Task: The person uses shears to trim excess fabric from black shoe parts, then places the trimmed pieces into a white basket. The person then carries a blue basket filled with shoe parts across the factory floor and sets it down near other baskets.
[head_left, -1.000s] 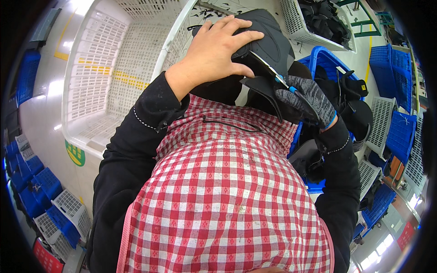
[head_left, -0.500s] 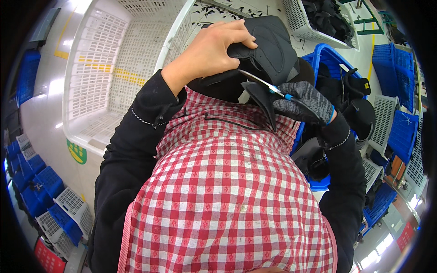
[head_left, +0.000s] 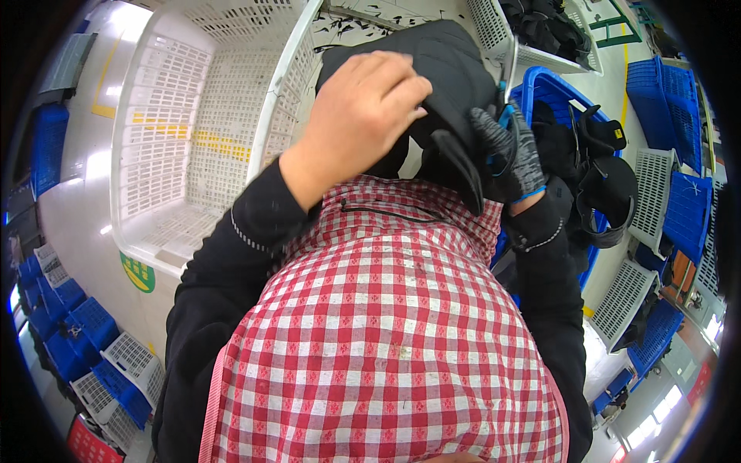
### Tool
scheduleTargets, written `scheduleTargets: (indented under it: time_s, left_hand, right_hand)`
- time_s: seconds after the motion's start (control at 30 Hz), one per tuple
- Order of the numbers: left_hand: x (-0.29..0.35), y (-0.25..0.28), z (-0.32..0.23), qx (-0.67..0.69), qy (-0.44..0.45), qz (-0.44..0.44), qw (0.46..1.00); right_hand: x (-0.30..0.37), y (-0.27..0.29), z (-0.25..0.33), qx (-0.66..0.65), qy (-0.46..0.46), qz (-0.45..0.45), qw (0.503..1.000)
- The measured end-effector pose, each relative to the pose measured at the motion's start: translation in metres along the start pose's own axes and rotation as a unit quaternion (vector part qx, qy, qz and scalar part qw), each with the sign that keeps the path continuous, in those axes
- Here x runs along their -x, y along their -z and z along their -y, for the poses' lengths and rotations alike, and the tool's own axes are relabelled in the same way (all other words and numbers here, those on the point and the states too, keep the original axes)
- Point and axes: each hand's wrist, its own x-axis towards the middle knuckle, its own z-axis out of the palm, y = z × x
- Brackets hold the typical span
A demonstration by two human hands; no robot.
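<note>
A black padded fabric piece [head_left: 455,73] with stitched or moulded lines lies in front of my apron, and a curved black flap [head_left: 457,166] stands out from its near side. My bare left hand [head_left: 369,108] is curled over the left part of this piece, slightly blurred; its fingertips press on the fabric. On the right side, my right hand [head_left: 513,154] in a grey-black glove is closed around scissors [head_left: 506,89] with blue on the handle. Their blade points up and away, beside the piece. The palm side of both hands is hidden.
A large white slatted crate [head_left: 166,131] stands at my left. To the right, a blue crate [head_left: 532,81] holds several black padded pieces [head_left: 606,189]. Another white crate [head_left: 559,58] with black items stands farther back. Small black scraps [head_left: 363,27] lie on the far surface.
The scissors have swung from pointing left across the piece to pointing away. My right hand has turned with them. My left hand has shifted nearer, and the black piece has turned.
</note>
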Motion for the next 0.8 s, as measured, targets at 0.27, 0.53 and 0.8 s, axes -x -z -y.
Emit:
scheduleTargets:
  time_s: [0.27,0.53,0.8]
  left_hand:
    - [0.054,0.015,-0.037,0.473,0.517,0.083,0.708]
    - [0.036,-0.010,-0.037,0.689,0.583,-0.165,0.398]
    - [0.052,-0.015,-0.020,0.690,0.508,0.020,0.515]
  right_hand:
    - [0.001,-0.025,-0.001,0.073,0.155,-0.026,0.985]
    - [0.017,-0.047,0.011,-0.145,-0.013,-0.062,0.987]
    - [0.024,-0.039,0.004,-0.148,-0.063,-0.098,0.982]
